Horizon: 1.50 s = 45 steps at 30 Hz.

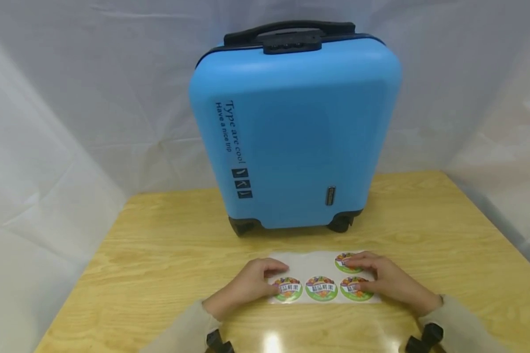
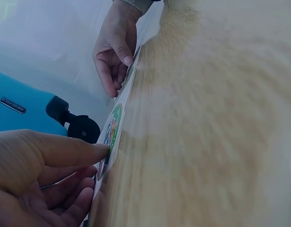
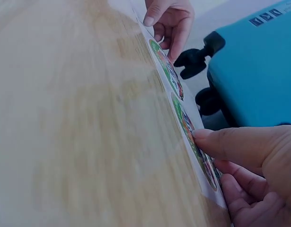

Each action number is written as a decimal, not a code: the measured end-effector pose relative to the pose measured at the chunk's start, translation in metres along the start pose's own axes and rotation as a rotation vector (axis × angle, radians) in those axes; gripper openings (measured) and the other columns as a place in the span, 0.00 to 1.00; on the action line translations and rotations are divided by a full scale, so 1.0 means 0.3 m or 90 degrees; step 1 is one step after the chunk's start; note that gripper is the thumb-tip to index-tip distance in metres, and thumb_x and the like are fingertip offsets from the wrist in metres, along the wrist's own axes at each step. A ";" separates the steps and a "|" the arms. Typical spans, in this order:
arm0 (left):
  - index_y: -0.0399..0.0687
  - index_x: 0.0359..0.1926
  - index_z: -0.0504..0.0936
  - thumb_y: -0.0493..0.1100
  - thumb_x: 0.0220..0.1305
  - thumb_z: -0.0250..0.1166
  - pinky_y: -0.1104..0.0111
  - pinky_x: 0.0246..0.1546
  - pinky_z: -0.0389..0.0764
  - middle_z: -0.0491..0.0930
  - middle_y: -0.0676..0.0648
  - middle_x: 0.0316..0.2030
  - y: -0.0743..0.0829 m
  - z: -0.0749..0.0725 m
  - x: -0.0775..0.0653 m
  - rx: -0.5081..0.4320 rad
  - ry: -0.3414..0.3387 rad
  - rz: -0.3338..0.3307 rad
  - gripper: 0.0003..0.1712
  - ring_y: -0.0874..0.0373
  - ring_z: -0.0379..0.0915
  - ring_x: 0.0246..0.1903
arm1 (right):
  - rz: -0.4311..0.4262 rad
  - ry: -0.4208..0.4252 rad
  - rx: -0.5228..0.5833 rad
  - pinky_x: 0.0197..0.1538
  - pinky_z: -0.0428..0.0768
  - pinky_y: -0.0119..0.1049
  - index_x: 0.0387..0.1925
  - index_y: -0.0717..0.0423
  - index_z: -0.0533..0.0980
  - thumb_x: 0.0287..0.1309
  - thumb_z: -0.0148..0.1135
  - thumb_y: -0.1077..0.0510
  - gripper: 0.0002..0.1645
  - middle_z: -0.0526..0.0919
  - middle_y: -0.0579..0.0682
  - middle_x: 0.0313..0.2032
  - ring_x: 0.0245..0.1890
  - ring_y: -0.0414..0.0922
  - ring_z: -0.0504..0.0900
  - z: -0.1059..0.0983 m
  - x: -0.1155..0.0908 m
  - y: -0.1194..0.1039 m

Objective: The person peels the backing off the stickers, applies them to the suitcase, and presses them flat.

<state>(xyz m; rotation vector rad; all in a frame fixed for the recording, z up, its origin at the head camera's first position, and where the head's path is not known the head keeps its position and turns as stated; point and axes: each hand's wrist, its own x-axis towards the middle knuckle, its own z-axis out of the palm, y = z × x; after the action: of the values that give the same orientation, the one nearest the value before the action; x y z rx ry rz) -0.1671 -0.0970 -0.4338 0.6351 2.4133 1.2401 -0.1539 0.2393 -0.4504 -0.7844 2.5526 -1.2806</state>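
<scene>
A white sheet of round stickers (image 1: 311,264) lies flat on the table in front of a blue suitcase (image 1: 300,132). Its lower row has three colourful stickers, and a single one sits at the upper right. Resting on the left end of the sheet is my left hand (image 1: 251,280), its thumb by the lower-left sticker (image 1: 288,290). My right hand (image 1: 386,278) touches the right end, thumb on the lower-right sticker (image 1: 351,293) and fingertips over the upper one (image 1: 342,264). In the wrist views the fingers of both hands bend loosely against the sheet.
The suitcase stands upright on its wheels (image 1: 341,223), with a black handle (image 1: 291,28) on top. Under everything is a wood-grain table (image 1: 172,235). White cloth (image 1: 70,98) hangs behind and along the sides.
</scene>
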 end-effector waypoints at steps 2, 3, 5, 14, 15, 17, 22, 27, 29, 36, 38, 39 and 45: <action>0.41 0.53 0.79 0.32 0.49 0.71 0.60 0.53 0.75 0.79 0.44 0.51 -0.009 -0.011 -0.014 0.004 0.000 -0.007 0.26 0.49 0.74 0.52 | 0.002 -0.004 0.008 0.51 0.73 0.25 0.55 0.58 0.76 0.53 0.67 0.48 0.30 0.75 0.58 0.55 0.56 0.49 0.72 0.014 0.009 -0.003; 0.41 0.53 0.79 0.32 0.49 0.71 0.60 0.53 0.75 0.79 0.44 0.51 -0.012 -0.017 -0.021 0.006 0.000 -0.011 0.26 0.49 0.74 0.52 | 0.001 -0.005 0.009 0.52 0.73 0.26 0.56 0.58 0.76 0.53 0.67 0.48 0.30 0.75 0.57 0.55 0.57 0.51 0.72 0.022 0.015 -0.005; 0.41 0.53 0.79 0.32 0.49 0.71 0.59 0.53 0.75 0.78 0.44 0.51 -0.020 -0.029 -0.037 0.013 0.005 -0.012 0.26 0.48 0.74 0.52 | 0.000 -0.005 0.012 0.53 0.72 0.26 0.56 0.58 0.76 0.53 0.67 0.48 0.30 0.75 0.57 0.55 0.57 0.55 0.71 0.039 0.029 -0.009; 0.41 0.52 0.79 0.32 0.51 0.70 0.59 0.49 0.77 0.78 0.43 0.50 -0.041 -0.067 -0.099 0.019 0.023 -0.018 0.24 0.49 0.75 0.49 | 0.023 -0.031 0.062 0.53 0.73 0.28 0.55 0.59 0.75 0.52 0.69 0.54 0.29 0.73 0.58 0.56 0.57 0.60 0.69 0.075 0.082 -0.043; 0.40 0.52 0.80 0.32 0.51 0.70 0.59 0.49 0.77 0.79 0.43 0.50 -0.044 -0.070 -0.102 0.024 0.029 -0.014 0.24 0.49 0.75 0.48 | 0.025 -0.032 0.067 0.53 0.73 0.29 0.55 0.59 0.75 0.52 0.69 0.55 0.28 0.73 0.57 0.56 0.58 0.60 0.69 0.075 0.088 -0.047; 0.39 0.51 0.80 0.31 0.49 0.70 0.60 0.49 0.77 0.79 0.43 0.50 -0.049 -0.076 -0.108 0.031 0.041 -0.005 0.24 0.49 0.75 0.48 | 0.017 -0.033 0.058 0.53 0.74 0.30 0.55 0.59 0.75 0.52 0.69 0.56 0.28 0.73 0.57 0.56 0.58 0.59 0.69 0.077 0.102 -0.056; 0.38 0.51 0.80 0.29 0.49 0.69 0.60 0.49 0.78 0.78 0.41 0.50 -0.070 -0.100 -0.130 0.019 0.052 -0.020 0.24 0.47 0.75 0.48 | -0.006 -0.048 0.055 0.53 0.74 0.33 0.55 0.61 0.76 0.52 0.69 0.57 0.28 0.74 0.58 0.55 0.57 0.58 0.70 0.094 0.140 -0.073; 0.39 0.51 0.80 0.30 0.49 0.70 0.60 0.49 0.78 0.78 0.41 0.50 -0.083 -0.120 -0.140 -0.006 0.044 -0.037 0.24 0.47 0.75 0.47 | 0.010 -0.058 0.089 0.49 0.76 0.31 0.55 0.61 0.75 0.51 0.69 0.59 0.28 0.72 0.60 0.57 0.57 0.59 0.69 0.108 0.155 -0.082; 0.39 0.51 0.80 0.31 0.49 0.70 0.59 0.49 0.77 0.79 0.41 0.49 -0.084 -0.123 -0.142 -0.010 0.042 -0.040 0.24 0.47 0.75 0.47 | 0.011 -0.058 0.089 0.50 0.75 0.30 0.55 0.61 0.75 0.51 0.69 0.59 0.28 0.72 0.60 0.57 0.57 0.60 0.69 0.110 0.157 -0.084; 0.38 0.50 0.80 0.30 0.48 0.70 0.63 0.48 0.78 0.79 0.42 0.48 -0.088 -0.130 -0.145 -0.018 0.043 -0.042 0.24 0.49 0.75 0.46 | 0.014 -0.055 0.101 0.50 0.75 0.30 0.54 0.63 0.75 0.51 0.69 0.61 0.27 0.72 0.61 0.56 0.57 0.60 0.69 0.117 0.161 -0.087; 0.38 0.50 0.80 0.29 0.47 0.70 0.65 0.47 0.78 0.80 0.42 0.47 -0.090 -0.133 -0.145 -0.018 0.047 -0.041 0.24 0.50 0.75 0.45 | 0.015 -0.056 0.108 0.49 0.75 0.30 0.54 0.63 0.75 0.51 0.69 0.61 0.27 0.72 0.61 0.56 0.56 0.60 0.70 0.120 0.163 -0.086; 0.37 0.50 0.80 0.29 0.47 0.70 0.65 0.47 0.78 0.80 0.42 0.47 -0.091 -0.134 -0.144 -0.017 0.048 -0.040 0.24 0.51 0.75 0.44 | 0.017 -0.056 0.112 0.49 0.75 0.30 0.54 0.63 0.75 0.51 0.69 0.61 0.27 0.72 0.61 0.56 0.56 0.59 0.70 0.121 0.164 -0.086; 0.36 0.50 0.80 0.30 0.47 0.70 0.60 0.49 0.77 0.80 0.41 0.47 -0.088 -0.138 -0.140 -0.021 0.052 -0.039 0.24 0.50 0.75 0.44 | 0.017 -0.046 0.103 0.50 0.75 0.31 0.53 0.62 0.76 0.51 0.69 0.60 0.26 0.74 0.59 0.55 0.55 0.58 0.71 0.120 0.162 -0.088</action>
<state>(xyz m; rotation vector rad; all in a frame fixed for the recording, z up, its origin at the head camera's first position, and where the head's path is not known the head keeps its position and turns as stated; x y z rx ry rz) -0.1587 -0.1609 -0.4283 0.5067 2.4526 1.3015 -0.1714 0.1756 -0.4483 -0.7467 2.3613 -1.4023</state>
